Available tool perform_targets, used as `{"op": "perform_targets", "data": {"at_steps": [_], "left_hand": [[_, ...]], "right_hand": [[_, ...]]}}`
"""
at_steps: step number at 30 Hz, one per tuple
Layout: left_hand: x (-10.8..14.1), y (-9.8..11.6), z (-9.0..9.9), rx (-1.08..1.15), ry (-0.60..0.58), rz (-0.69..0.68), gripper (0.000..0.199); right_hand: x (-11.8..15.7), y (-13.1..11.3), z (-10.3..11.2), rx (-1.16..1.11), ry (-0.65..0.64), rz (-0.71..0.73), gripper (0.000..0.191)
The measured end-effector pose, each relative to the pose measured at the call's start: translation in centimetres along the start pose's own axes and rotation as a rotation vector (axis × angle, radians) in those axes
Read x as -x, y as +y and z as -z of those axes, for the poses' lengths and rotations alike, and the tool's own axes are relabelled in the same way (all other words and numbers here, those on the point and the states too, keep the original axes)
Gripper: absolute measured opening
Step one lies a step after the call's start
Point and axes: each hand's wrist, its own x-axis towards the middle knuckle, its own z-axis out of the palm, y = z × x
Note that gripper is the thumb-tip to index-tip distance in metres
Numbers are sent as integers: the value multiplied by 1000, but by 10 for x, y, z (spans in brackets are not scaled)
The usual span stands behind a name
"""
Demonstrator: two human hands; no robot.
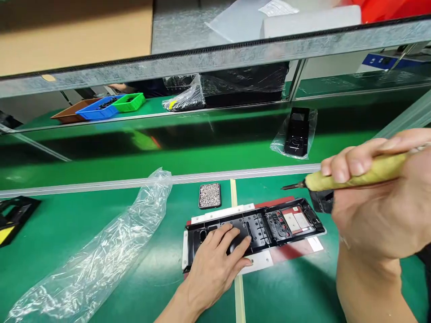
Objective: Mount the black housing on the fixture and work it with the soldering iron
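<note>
My left hand [218,258] lies with fingers spread on the left part of a long black plastic housing [259,231]. The housing rests on a red and white fixture [262,259]. My right hand [377,188] is wrapped round a yellow-handled screwdriver [357,172], held in the air at the right. Its thin metal tip points left, above the right part of the housing and touching nothing. A black object [321,200] shows just below the handle, partly hidden by my right hand. Behind the housing sits a small tray of tiny metal parts [209,196].
Clear plastic wrap [117,242] stretches across the left. A black part [16,217] lies at the far left. Farther back are a bagged black housing [296,132], a blue bin [99,110], a green bin [129,103] and a metal shelf edge [215,54] overhead.
</note>
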Motion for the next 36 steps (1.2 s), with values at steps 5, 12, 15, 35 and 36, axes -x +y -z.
{"op": "perform_targets", "data": {"at_steps": [5, 12, 15, 35, 36], "left_hand": [[-2, 1, -4, -35, -11, 24, 36], [0, 6, -2, -24, 35, 31, 39], [1, 1, 9, -15, 160, 53, 35], [16, -36, 16, 34, 384, 209, 24], [16, -36, 15, 33, 382, 212, 24]], "right_hand": [[1, -12, -21, -676, 133, -265, 20], [18, -23, -33, -756, 45, -437, 36], [25, -26, -40, -808, -15, -528, 42], [55, -16, -61, -724, -236, -575, 43], [55, -16, -60, -721, -237, -575, 42]]}}
